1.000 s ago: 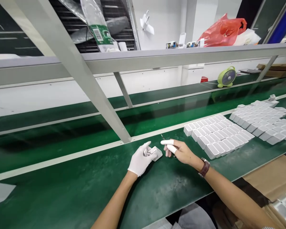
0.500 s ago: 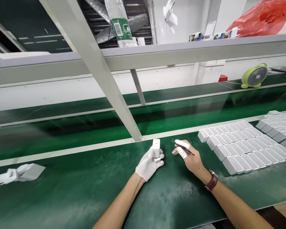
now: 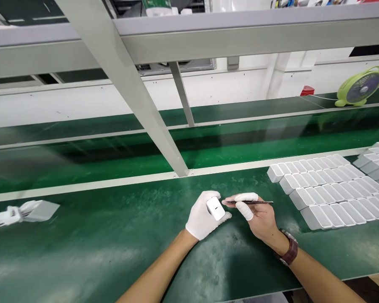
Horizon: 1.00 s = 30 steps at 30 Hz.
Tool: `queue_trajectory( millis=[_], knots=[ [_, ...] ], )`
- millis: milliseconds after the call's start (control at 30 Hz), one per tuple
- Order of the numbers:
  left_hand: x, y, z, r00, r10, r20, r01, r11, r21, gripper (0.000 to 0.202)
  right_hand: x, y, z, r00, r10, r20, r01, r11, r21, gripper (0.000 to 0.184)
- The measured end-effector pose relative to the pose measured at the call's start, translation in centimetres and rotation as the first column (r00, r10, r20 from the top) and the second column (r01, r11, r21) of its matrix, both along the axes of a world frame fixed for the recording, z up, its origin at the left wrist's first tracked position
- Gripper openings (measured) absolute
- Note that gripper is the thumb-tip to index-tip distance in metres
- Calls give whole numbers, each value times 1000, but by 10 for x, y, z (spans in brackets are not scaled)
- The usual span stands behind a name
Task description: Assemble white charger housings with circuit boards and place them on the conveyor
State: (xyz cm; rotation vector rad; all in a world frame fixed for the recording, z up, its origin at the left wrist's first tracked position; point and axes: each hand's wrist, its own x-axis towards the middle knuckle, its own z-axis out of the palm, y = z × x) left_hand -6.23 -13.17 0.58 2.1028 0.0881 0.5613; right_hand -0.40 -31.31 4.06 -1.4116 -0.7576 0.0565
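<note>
White glove fabric covers the left hand [image 3: 204, 216], which is curled around a small white charger block [image 3: 215, 209]; the fingers wrap it from behind and the thumb presses its near edge, so its flat face with a short dark slot is tilted up toward the camera. Just to the right of that hand, nearly touching it, the right hand [image 3: 259, 215] is bare except for white finger cots [image 3: 246, 197] on the thumb and forefinger. These two fingers are pinched on slim dark tweezers [image 3: 251, 202], which lie almost level, with the tip pointing left and stopping just beside the block's upper right corner. I cannot tell whether the tip touches the block. A brown wristwatch [image 3: 289, 251] sits on the right wrist, and both hands rest low over the green counter [image 3: 113, 252]. Further right of the right hand, close-packed rows of white casings [image 3: 328, 193] lie on the counter. Well off to the left of the gloved hand lies a loose white plug adapter [image 3: 23, 211], blurred. Beyond both hands a grey frame strut [image 3: 139, 92] slants up from the counter's far edge, and far off to the right stands a lime-green desk fan [image 3: 360, 86].
</note>
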Motion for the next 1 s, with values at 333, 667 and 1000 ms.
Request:
queue_trajectory(
  millis=[333,667,1000],
  knots=[
    [1,0,-8,995,-66,77,65,998,16,48,-8,-1,0,982,180,62,-182,982,43,19],
    [-1,4,-12,992,-122,42,124,991,-57,51,-8,1,-1,979,189,78,-191,982,13,24],
    [-2,1,-3,995,-95,42,93,994,53,43,-8,2,0,971,207,120,-208,978,-1,28]
  ],
)
